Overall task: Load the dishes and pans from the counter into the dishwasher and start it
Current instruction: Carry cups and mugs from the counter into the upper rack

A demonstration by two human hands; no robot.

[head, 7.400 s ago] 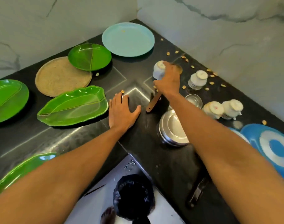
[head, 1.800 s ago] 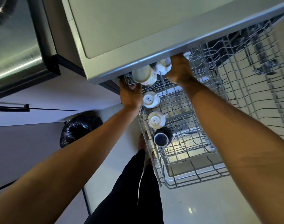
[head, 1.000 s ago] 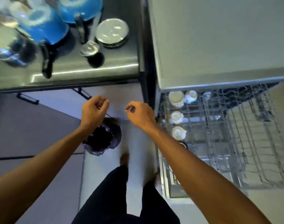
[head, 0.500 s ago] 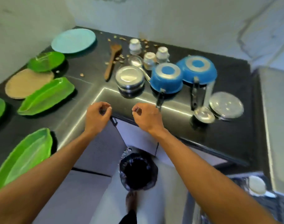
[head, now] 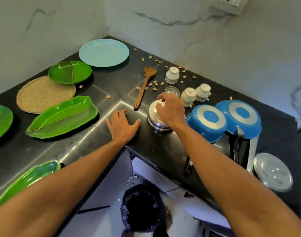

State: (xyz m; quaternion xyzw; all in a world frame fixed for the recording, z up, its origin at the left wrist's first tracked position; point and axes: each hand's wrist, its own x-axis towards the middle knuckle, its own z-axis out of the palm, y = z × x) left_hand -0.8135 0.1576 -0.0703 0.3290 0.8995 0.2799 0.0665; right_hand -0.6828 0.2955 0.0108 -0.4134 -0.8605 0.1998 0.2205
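Right grip (head: 170, 108) had moved from the tabletop (head: 163, 147) edge to above the steel bowls (head: 152, 117), fingers curled downward; contact could not be confirmed. Left grip (head: 122, 124) now lay flat beside them, fingers spread. Both had come back empty, so the bowls were judged next. Cups (head: 188, 96), pans (head: 208, 120) and plates (head: 103, 53) remained unloaded.

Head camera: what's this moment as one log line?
left hand: flat on counter | right hand: fingers curled over steel bowls | grip: unclear
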